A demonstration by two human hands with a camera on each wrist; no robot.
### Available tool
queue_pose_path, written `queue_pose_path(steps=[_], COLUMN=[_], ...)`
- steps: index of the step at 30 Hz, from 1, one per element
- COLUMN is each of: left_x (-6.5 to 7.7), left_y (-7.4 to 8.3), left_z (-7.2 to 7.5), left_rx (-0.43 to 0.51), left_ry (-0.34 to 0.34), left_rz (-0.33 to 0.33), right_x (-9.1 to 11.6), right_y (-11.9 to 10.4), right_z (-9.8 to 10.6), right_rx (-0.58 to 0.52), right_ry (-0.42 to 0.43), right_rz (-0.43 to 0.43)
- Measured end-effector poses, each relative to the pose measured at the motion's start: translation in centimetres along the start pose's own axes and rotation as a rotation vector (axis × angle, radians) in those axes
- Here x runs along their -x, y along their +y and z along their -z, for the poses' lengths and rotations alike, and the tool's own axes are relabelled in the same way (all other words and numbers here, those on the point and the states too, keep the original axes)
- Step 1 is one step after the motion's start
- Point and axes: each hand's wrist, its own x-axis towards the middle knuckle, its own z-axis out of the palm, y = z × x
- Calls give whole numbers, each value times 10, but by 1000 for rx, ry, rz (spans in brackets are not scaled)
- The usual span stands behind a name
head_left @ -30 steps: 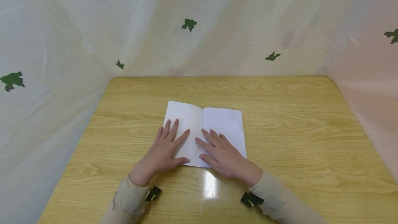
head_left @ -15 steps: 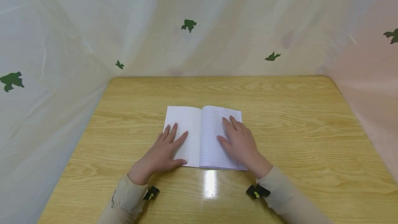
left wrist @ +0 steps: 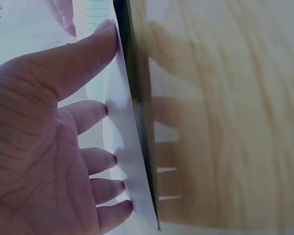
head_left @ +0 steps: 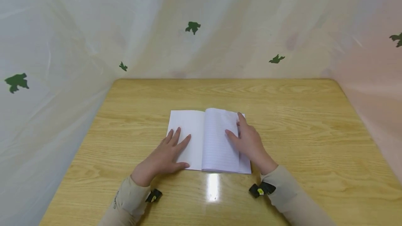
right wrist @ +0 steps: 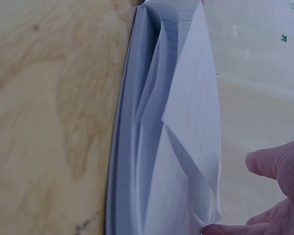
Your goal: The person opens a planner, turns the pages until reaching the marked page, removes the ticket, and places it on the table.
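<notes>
An open notebook [head_left: 219, 145] lies on the wooden table, its left page blank and its right page lined. My left hand [head_left: 163, 157] rests flat on the left page with fingers spread; in the left wrist view its fingertips [left wrist: 107, 108] touch the paper. At the right edge is my right hand [head_left: 249, 142], thumb over the lined page and index finger stretched toward the top corner. In the right wrist view a lined page [right wrist: 196, 112] stands lifted and bent. One finger touches its edge there, while the thumb [right wrist: 262, 164] is apart from the paper.
The wooden table [head_left: 314, 132] extends around the notebook, with a bright light reflection in front of it. A pale curtain [head_left: 235, 27] with green bird shapes hangs behind and at both sides. Each sleeve carries a black strap device at the wrist.
My right hand has moved from near the fold to the right edge of the notebook. The right page's edge is now lifted, showing a page beneath. My left hand stays in place.
</notes>
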Motion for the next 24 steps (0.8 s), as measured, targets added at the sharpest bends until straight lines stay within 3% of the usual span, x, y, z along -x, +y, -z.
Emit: queue_pose_path(steps=[12, 19, 24], left_x=[1, -1, -2], left_y=[-2, -2, -1], left_z=[-2, -3, -4], left_rx=[-5, -9, -17], left_ry=[9, -2, 1], left_rz=[-6, 9, 2], right_x=[-13, -22, -27], right_y=[-11, -18, -20], right_z=[1, -1, -7], right_rx=[-386, -505, -540], right_ry=[53, 58, 104], right_rz=[-148, -233, -194])
